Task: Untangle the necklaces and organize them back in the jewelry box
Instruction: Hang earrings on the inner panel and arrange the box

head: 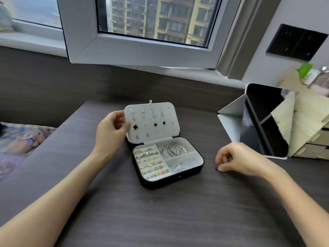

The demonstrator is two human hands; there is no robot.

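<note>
open window (142, 50) behind dark table (160, 220); propped mirror (263, 122) right; plush toy (33, 138) left

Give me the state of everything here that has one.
jewelry box: open, on the table.
earring panel: raised upright, gripped at its left edge by the left hand.
right hand: pinches a small dark item on the table.
bangles: lying in the box's rear right compartment.
window: swung open.

Bare left forearm (58, 202), bare right forearm (293, 196)
</note>
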